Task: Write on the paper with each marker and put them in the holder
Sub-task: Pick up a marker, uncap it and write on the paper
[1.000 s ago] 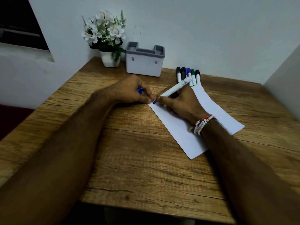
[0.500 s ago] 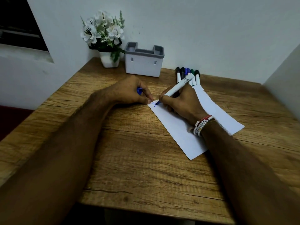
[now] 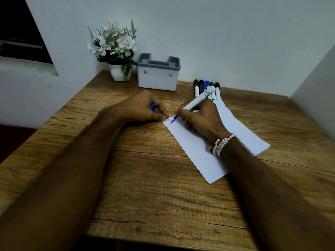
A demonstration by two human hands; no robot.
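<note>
My right hand (image 3: 203, 118) grips a white marker (image 3: 198, 100) with a blue tip that touches the near left corner of the white paper (image 3: 203, 151). Blue marks (image 3: 171, 121) show on that corner. My left hand (image 3: 143, 107) rests on the table beside the paper's corner, its fingers curled round the blue cap (image 3: 153, 106), its fingertips pressing the paper's edge. Several capped markers (image 3: 206, 87) lie side by side behind the paper. The white holder (image 3: 157, 77) with a grey rim stands at the back, with no marker showing above its rim.
A white pot of white flowers (image 3: 116, 49) stands left of the holder against the wall. The wooden table (image 3: 154, 187) ends at walls on the left, the back and the right. A dark window opening (image 3: 20, 29) is at the upper left.
The marker tip has moved a little to the right along the paper's corner, leaving more blue marks. My left hand has stayed in place with the cap.
</note>
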